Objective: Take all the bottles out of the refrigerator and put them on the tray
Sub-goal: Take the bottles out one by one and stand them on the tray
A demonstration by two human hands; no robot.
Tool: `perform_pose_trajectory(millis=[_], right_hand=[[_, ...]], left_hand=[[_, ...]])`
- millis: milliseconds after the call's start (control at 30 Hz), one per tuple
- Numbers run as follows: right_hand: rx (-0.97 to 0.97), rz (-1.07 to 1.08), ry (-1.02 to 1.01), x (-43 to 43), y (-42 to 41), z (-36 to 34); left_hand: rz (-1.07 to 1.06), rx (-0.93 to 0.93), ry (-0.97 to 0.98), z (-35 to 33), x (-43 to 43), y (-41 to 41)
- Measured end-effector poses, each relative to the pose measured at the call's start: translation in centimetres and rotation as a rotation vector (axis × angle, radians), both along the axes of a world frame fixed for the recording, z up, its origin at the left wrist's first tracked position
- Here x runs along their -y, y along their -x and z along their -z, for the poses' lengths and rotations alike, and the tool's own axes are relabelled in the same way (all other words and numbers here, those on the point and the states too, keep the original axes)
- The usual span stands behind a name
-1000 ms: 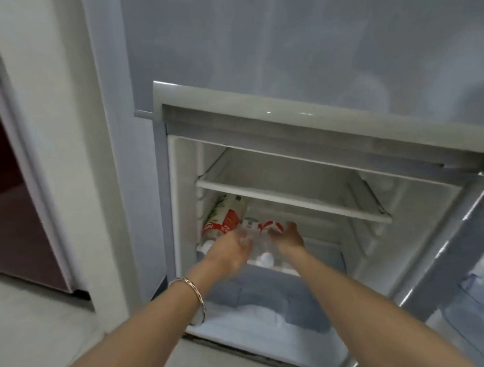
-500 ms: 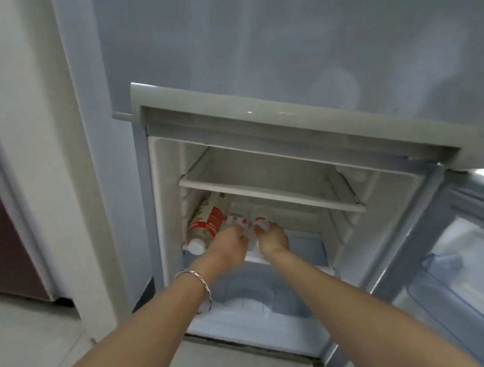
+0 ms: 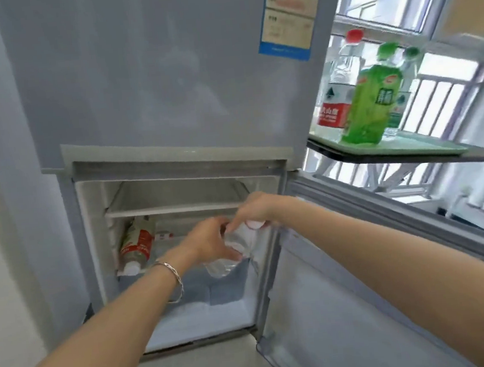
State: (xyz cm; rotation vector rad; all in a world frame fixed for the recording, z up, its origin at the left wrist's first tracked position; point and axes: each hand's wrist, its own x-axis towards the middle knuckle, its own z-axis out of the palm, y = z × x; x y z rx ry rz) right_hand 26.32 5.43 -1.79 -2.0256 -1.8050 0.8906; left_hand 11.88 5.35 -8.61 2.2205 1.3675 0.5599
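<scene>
- Both hands are at the mouth of the lower compartment of the refrigerator [image 3: 149,74], closed on clear plastic bottles. The left hand [image 3: 210,240] wraps its grip around the body of a clear bottle [image 3: 223,265] whose bottom pokes out below the fingers; the right hand [image 3: 256,208] is clamped from above near a white cap [image 3: 254,224].
- The blur makes it hard to say whether the two hands hold one bottle or two lying close together.
- One more bottle, the red-label bottle [image 3: 136,245], lies tilted on the shelf at the left of the compartment, cap toward the opening, well apart from the hands.
- The tray [image 3: 424,145] sits on a surface to the right of the fridge, above the open door [image 3: 345,276]. A green bottle [image 3: 369,99] and a red-capped water bottle [image 3: 340,84] stand on it, with another green-capped one partly hidden behind.
- Handling, as a judgement: thin clear plastic like this dents under a hard squeeze, and a chilled bottle may be damp and slippery, so a full wrap around the body is safer than a pinch at the cap.
- If the bottles are full they are moderately heavy; taken by the neck alone, one would swing.
- The lying bottle is best taken around its labelled middle, where the paper gives friction.
- On the tray, each needs setting upright in the free space beside those already standing, without knocking them.
</scene>
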Motion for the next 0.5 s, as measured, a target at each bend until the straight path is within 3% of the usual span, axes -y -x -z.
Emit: perform_pose_trajectory(millis=[200, 333, 400, 500], right_hand=[[-0.67, 0.083, -0.051, 5.9, -5.1, -6.5], [-0.991, 0.008, -0.025, 9.2, -10.1, -9.5], [-0.994, -0.058, -0.003, 10.6, -12.2, -10.1], [-0.698, -0.053, -0.058, 11.2, -13.9, -10.2]], left_hand=[[0.071, 0.307, 0.042, -6.7, 2.9, -1.4], [0.165, 0.329, -0.059, -12.2, 4.6, -4.3], [0.195, 0.382, -0.102, -14.9, 4.8, -6.0], [0.206, 0.491, -0.163, -18.8, 5.1, -9.2]])
